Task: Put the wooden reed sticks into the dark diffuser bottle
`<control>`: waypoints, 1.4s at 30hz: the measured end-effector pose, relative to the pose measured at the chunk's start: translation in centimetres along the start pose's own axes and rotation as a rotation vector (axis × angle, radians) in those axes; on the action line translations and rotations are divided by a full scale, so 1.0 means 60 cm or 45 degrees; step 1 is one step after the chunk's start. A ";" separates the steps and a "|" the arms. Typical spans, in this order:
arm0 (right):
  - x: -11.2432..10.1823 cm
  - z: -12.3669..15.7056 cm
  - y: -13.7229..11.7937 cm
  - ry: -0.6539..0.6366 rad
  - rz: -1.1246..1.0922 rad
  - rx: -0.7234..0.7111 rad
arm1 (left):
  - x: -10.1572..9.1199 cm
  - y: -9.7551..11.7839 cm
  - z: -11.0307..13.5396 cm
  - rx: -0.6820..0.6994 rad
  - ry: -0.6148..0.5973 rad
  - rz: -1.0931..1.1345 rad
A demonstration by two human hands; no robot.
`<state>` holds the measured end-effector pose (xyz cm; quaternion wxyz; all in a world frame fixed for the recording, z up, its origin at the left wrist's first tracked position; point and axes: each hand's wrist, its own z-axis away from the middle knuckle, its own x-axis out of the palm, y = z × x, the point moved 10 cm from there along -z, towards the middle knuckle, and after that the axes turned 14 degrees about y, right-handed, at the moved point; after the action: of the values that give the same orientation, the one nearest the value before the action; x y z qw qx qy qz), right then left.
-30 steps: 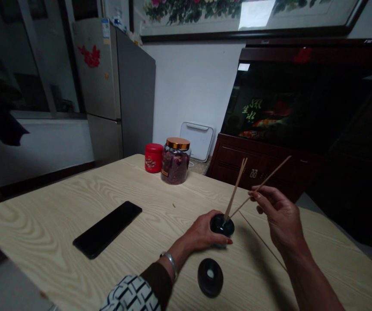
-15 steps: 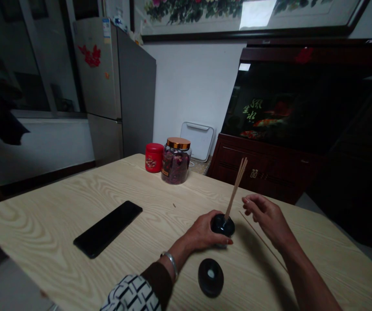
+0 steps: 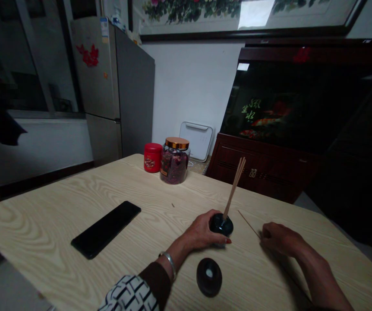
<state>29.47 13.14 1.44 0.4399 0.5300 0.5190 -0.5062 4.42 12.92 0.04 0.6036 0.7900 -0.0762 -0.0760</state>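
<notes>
My left hand (image 3: 200,231) is closed around a small glossy black pot (image 3: 222,224) on the table, thumb in front and fingers behind. Several thin brown sticks (image 3: 234,188) stand in the pot, leaning a little to the right. To the right, my right hand (image 3: 285,239) pinches a loose thin stick (image 3: 247,222) that lies slanting on the table; its fingertips are partly hidden. In front of the pot rests a dark rounded piece (image 3: 208,285) with a pale spot in its middle.
A black phone (image 3: 106,229) lies on the left of the wood-grain table (image 3: 140,263). At the far edge stand a red canister (image 3: 152,157) and a copper-lidded jar (image 3: 174,164) of dried purplish contents. A tiny stick fragment (image 3: 173,205) lies mid-table.
My right hand has come down from beside the standing sticks to the loose stick on the table and closed on it. My left hand stays on the pot.
</notes>
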 end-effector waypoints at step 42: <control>-0.176 0.020 -0.012 0.756 -1.979 0.422 | -0.002 0.005 0.002 0.010 -0.006 0.044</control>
<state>29.18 10.87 11.86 -0.2708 0.1911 0.7487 -0.5741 4.28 12.74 0.29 0.6015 0.7908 -0.0916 -0.0668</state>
